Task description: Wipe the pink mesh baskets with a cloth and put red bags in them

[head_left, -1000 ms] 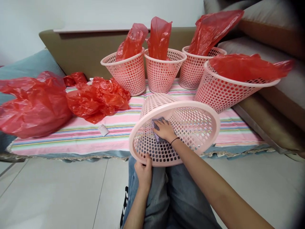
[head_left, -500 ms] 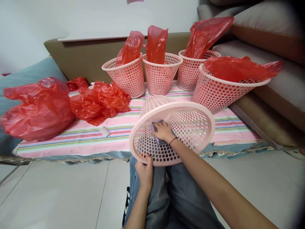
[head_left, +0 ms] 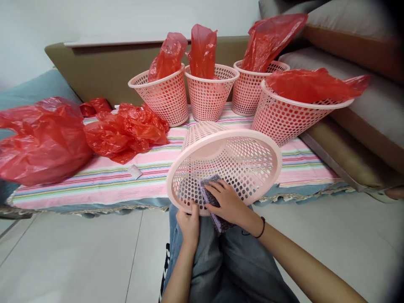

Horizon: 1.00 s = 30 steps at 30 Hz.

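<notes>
A pink perforated plastic wastebasket (head_left: 271, 147) lies tilted with its mouth towards me, its rim by my knees. My left hand (head_left: 188, 225) grips the lower left of the rim, thumb inside. A folded grey and purple cleaning cloth (head_left: 210, 191) lies under my right hand (head_left: 227, 202), which presses on it with the fingers over it. The cloth reaches from inside the basket out across the lower rim.
Behind stand several pink baskets (head_left: 208, 99) with red plastic bags (head_left: 203, 52) in them. A full red bag (head_left: 44, 143) and crumpled red bags (head_left: 126, 132) lie left, near a small white piece (head_left: 135, 171). Cushions (head_left: 353, 109) are stacked right.
My right hand has drawn the cloth from deeper inside the basket towards me, to its lower rim. My left hand keeps its hold. The view has shifted slightly.
</notes>
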### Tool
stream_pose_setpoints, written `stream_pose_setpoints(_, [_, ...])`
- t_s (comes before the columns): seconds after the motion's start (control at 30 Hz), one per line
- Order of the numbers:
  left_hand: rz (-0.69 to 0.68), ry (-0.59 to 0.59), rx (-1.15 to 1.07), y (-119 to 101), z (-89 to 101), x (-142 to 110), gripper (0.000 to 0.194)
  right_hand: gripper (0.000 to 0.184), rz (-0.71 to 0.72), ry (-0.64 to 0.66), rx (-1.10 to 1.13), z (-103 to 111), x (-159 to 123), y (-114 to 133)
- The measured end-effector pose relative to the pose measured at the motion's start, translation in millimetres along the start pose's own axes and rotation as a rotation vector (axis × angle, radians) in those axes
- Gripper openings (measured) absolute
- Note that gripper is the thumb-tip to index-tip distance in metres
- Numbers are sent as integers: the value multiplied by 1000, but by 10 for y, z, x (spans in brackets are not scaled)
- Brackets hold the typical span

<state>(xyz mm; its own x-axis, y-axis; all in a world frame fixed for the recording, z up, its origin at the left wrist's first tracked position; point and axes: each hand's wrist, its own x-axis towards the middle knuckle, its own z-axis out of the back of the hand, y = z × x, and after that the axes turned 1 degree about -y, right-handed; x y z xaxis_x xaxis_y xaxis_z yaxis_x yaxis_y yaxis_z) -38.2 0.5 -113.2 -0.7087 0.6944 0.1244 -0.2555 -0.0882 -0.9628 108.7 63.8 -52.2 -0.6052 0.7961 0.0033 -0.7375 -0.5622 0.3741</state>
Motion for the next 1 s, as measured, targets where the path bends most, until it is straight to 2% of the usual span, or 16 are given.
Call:
stream_pose_setpoints(0.07, [7,2,-1,9,-3,4,32,69,80,-5,19,87,-81,-47])
stream_pose_setpoints(0.13, [15,1,-3,14,-9,6,31,89,173,34,27,114,-177,-68])
stream_pose_setpoints(0.2, [20,6,-4,12,-16,7,31,112,217,113,12,58,-278,-55])
stream_pose_setpoints(0.27, [21,13,0,0,-19,8,31,120,205,137,-54,-61,-358,-30])
stream_pose_setpoints(0.4, [19,14,14,-33,-14,9,32,88,229,-35,-190,-282,-420,-46])
stream_pose_setpoints(0.53, [18,20,18,-44,-8,5,33,85,296,-138,-172,-308,-443,-148])
stream_pose_setpoints(0.73, [24,16,18,-28,-11,-3,34,83,302,-129,-72,-280,-494,-212])
stream_pose_setpoints(0.8, [21,18,13,-25,-12,0,34,81,246,-121,60,-250,-451,-224])
stream_pose_setpoints(0.87, [16,15,7,-24,-12,4,34,75,131,-125,258,-154,-343,-238])
stream_pose_setpoints(1.0, [3,6,1,-17,-12,8,33,46,-111,-178,577,216,56,-245])
